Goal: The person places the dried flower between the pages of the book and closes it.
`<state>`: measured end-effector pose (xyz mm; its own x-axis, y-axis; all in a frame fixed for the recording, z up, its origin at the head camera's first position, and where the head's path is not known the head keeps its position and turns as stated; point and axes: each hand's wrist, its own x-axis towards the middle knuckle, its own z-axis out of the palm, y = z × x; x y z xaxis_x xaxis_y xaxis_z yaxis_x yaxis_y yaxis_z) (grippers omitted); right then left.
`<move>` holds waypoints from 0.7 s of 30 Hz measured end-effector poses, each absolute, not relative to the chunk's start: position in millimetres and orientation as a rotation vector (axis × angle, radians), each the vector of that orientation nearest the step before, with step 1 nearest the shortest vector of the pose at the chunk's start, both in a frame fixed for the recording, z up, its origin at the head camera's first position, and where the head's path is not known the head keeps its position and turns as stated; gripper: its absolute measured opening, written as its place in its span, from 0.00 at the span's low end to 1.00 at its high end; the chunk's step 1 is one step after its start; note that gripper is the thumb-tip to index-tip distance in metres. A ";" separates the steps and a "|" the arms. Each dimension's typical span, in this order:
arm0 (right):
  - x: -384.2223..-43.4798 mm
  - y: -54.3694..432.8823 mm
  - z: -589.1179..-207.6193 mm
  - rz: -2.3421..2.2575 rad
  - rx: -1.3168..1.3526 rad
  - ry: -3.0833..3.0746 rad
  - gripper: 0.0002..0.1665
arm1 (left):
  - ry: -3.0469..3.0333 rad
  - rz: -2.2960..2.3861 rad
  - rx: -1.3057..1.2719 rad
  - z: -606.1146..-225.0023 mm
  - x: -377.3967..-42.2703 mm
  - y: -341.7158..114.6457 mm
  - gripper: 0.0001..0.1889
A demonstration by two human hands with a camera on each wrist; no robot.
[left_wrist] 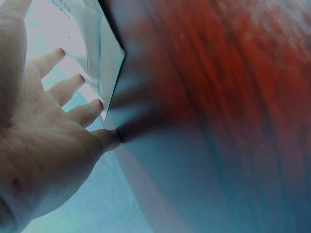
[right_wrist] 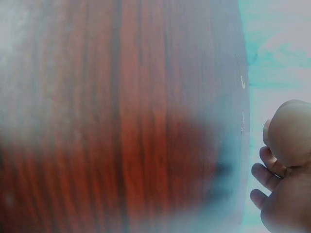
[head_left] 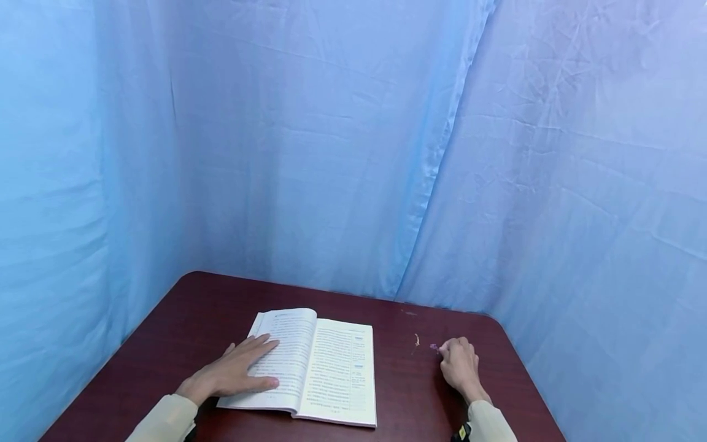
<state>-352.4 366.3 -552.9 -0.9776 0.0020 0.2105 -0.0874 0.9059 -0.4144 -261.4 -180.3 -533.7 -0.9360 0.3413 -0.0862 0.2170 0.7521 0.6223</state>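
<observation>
A book (head_left: 334, 368) lies spread on the dark red table, its printed pages facing up. My left hand (head_left: 234, 368) rests on the left-hand page with its fingers spread. From below, the left wrist view has that hand (left_wrist: 53, 121) with its fingertips at the book's edge (left_wrist: 104, 58). My right hand (head_left: 459, 365) is at the table's right side, close to a small purple sprig (head_left: 434, 347). In the right wrist view, the fingers of the right hand (right_wrist: 286, 170) are loosely bent; I see nothing between them, and the sprig (right_wrist: 242, 124) lies apart from them.
A small yellowish sprig (head_left: 417, 339) lies between the book and the right hand. Farther back is a faint thin piece (head_left: 409, 313). The dark red table (head_left: 221, 301) has rounded far corners, and blue curtains (head_left: 309, 153) hang behind and beside it.
</observation>
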 end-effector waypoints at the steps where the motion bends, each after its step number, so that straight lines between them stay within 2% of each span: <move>1: -352.0 367.0 -551.6 0.633 0.068 -2.850 0.11 | 2.755 0.943 0.444 -533.9 -261.7 -180.3 0.52; 8: -349.9 372.2 -547.5 0.632 0.045 -2.866 0.08 | 2.754 0.944 0.449 -535.5 -262.6 -180.9 0.52; 15: -356.8 373.9 -551.7 0.558 0.029 -2.887 0.08 | 2.754 0.952 0.451 -534.9 -261.5 -180.9 0.52; 21: -362.5 375.2 -553.2 0.495 -0.007 -2.936 0.14 | 2.755 0.962 0.454 -534.4 -260.9 -180.8 0.52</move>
